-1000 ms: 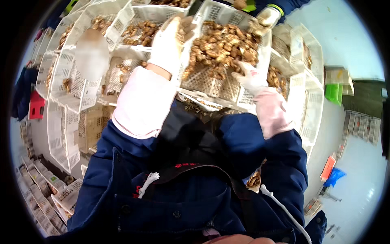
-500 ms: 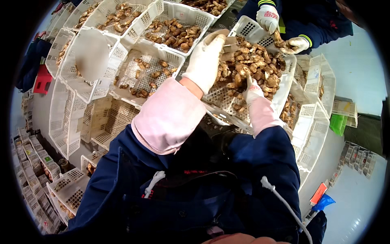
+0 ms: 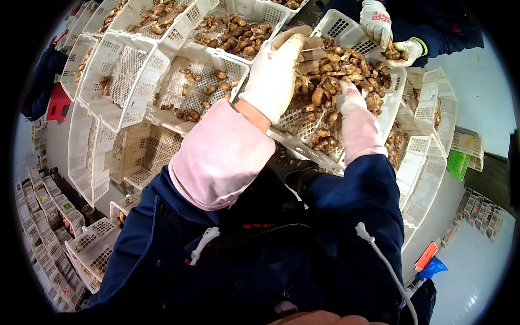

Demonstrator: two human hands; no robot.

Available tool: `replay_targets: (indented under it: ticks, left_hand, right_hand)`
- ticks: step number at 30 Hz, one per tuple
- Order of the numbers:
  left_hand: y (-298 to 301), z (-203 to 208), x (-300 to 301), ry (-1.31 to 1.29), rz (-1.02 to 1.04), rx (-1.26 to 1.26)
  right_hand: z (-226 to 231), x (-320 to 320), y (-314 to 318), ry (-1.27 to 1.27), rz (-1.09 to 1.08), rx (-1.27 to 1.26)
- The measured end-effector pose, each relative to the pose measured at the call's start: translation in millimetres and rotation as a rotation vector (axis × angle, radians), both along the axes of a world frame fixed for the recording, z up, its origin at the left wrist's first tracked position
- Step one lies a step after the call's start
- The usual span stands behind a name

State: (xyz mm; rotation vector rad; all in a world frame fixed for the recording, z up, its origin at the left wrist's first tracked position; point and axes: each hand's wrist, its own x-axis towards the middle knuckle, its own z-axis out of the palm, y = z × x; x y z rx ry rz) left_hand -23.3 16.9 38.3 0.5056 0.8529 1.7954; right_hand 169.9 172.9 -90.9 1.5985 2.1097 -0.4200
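Note:
A white plastic crate (image 3: 391, 111) in front of me holds a heap of brown, pale-stemmed mushrooms (image 3: 331, 81). My left hand (image 3: 275, 70), in a white glove with grey-brown soiled fingertips, is at the crate's left side. Its fingers stretch out, apart, toward the heap, and nothing shows in its grasp. My right hand (image 3: 351, 98), also gloved, reaches into the near part of the heap; its fingertips are hidden among the mushrooms. Bare mesh and several loose mushrooms (image 3: 324, 140) lie nearer to me, left of my right wrist.
Across the crate, a co-worker's gloved hands (image 3: 402, 53) hold mushrooms. More white crates with mushrooms stand to the left, including a sparsely filled one (image 3: 179, 89) and a fuller one (image 3: 235, 35). Stacked crates (image 3: 420, 173) border the right side. A red object (image 3: 58, 102) is far left.
My right hand has pushed farther into the heap and slightly right; its pointing finger is no longer visible. More mesh shows near me. The co-worker's hands have shifted right in view.

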Motion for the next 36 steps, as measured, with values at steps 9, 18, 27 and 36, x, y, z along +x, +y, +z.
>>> replay_targets:
  ticks: [9, 18, 27, 36]
  left_hand:
    - [-0.3, -2.7, -5.4, -0.051, -0.075, 0.040]
    - [3.0, 0.8, 4.4, -0.002, -0.031, -0.014]
    - [3.8, -4.0, 5.2, -0.098, -0.063, 0.020]
    - [-1.0, -2.6, 0.3, -0.034, -0.043, 0.005]
  right_hand:
    - [-7.0, 106.4, -8.9, 0.527, -0.416, -0.173]
    - [-22.5, 50.3, -47.0, -0.297, -0.039, -0.174]
    - [-33.8, 39.4, -36.9, -0.157, 0.165, -0.232]
    - [-33.3, 22.4, -67.8, -0.145, 0.373, -0.327]
